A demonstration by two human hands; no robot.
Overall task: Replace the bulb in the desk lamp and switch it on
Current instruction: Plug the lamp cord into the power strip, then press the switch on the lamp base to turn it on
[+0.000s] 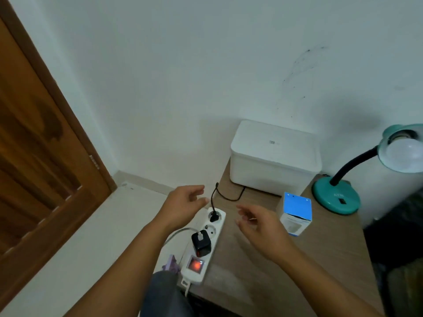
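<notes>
While hands (225, 212) hover, open, over strip (206, 243)

At the right edge of the frame the desk lamp (336, 197) is teal with a black neck and a white bulb (405, 154). Centre right, a blue-and-white box (296, 212) stands below a plain white case (274, 156). Lower centre, the white power strip (206, 245) shows an orange-glowing switch (195, 264) and black plugs.

Single head-worn view, wide-angle, looking forward and steeply down from above the near edge of a wooden table (286, 259). The frame bends toward its edges. Both forearms enter from the bottom, so the left hand (185, 205) and right hand (258, 225) lie close under the lens. The wall (206, 65) fills the upper half; a door (45, 156) leans along the left margin. Moving hands appear slightly blurred, perhaps from motion.
</notes>
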